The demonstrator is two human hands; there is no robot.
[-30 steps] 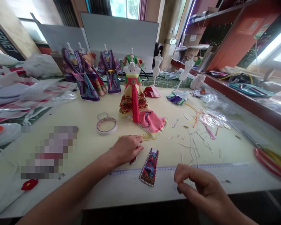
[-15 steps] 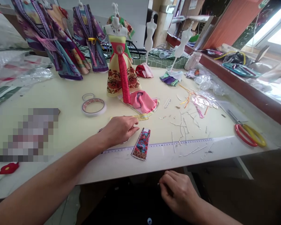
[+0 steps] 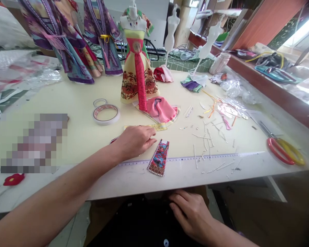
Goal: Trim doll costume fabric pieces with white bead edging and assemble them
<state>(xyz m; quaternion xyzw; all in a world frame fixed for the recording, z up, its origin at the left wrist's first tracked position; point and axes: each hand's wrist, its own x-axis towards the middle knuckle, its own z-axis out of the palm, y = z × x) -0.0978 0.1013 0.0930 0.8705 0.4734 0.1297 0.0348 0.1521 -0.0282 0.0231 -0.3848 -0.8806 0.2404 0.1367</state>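
My left hand (image 3: pixel 135 140) lies palm down on the table, fingers flat over a small bead-edged fabric piece whose end (image 3: pixel 113 140) shows at the wrist. Just right of the fingertips lies an embroidered red and blue fabric strip (image 3: pixel 159 157) with a beaded border. A gold trim strip (image 3: pixel 154 127) lies just beyond the hand. My right hand (image 3: pixel 192 212) is below the table edge, on dark cloth in my lap, fingers stretched out and nothing seen in them. A small mannequin in a yellow dress with a red sash (image 3: pixel 138 65) stands behind, with a pink garment (image 3: pixel 161 109) at its foot.
A tape roll (image 3: pixel 105 114) lies left of the dress. Loose bead strings (image 3: pixel 207 144) are scattered to the right, with red and yellow scissors (image 3: pixel 283 151) near the right edge. Several dressed mannequins (image 3: pixel 74 41) stand at the back left. A red flower (image 3: pixel 13 179) lies far left.
My right hand dropped from above the table's front edge into my lap. The view tilted downward and closer. My left hand stayed on the fabric piece.
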